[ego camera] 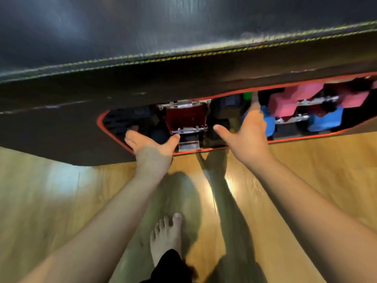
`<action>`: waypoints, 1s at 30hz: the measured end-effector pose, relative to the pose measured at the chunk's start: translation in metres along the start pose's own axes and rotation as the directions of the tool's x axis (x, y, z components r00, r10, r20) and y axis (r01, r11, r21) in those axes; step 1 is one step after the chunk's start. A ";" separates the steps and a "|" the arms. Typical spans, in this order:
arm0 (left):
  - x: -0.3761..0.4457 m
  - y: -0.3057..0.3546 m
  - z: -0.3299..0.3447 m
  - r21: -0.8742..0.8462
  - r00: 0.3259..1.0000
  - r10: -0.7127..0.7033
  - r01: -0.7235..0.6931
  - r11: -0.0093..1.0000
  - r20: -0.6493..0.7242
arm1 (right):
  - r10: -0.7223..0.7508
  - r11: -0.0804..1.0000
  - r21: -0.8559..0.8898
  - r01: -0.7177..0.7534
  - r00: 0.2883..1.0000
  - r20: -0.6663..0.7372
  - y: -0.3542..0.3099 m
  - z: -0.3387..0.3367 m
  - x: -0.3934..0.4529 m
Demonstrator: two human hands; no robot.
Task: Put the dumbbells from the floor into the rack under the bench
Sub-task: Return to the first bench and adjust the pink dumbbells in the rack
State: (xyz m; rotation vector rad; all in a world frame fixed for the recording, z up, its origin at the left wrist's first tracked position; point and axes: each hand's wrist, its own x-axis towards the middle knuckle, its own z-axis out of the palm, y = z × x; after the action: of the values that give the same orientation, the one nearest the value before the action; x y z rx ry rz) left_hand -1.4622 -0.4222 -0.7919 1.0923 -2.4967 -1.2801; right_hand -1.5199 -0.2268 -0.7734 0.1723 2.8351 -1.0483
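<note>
A black padded bench [142,78] with red trim fills the upper half of the blurred head view. Through the red-rimmed opening in its side I see the rack [308,101] underneath. Pink dumbbells [293,99] lie in the rack at the right, with blue dumbbells [326,118] just below them. Dark dumbbells [224,105] sit in the shadowed middle. My left hand [152,147] reaches into the left part of the opening, fingers spread and holding nothing. My right hand [250,131] is stretched out in front of the blue dumbbell, fingers straight, its fingertips inside the opening.
A dark red block with metal brackets [185,117] stands in the opening between my hands. The wooden floor [61,201] spreads below the bench. My bare foot [167,235] stands on it near the bottom centre.
</note>
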 end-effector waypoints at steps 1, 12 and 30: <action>0.004 -0.004 0.001 -0.042 0.997 0.024 -0.027 0.999 -0.069 | -0.019 1.000 -0.004 0.018 0.999 -0.037 -0.001 0.006 0.003; 0.044 0.015 0.002 0.402 0.927 0.355 -0.281 0.871 -0.123 | -0.087 0.935 -0.355 0.019 0.980 -0.178 -0.035 0.041 0.032; 0.066 0.004 0.004 0.458 0.915 0.381 -0.285 0.842 -0.131 | -0.091 0.902 -0.433 0.007 0.981 -0.174 -0.032 0.039 0.034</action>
State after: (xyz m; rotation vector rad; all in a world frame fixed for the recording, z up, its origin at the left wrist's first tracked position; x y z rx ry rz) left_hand -1.5145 -0.4614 -0.8042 0.7523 -2.7015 -0.4937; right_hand -1.5557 -0.2743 -0.7876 0.1658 3.1723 -0.4018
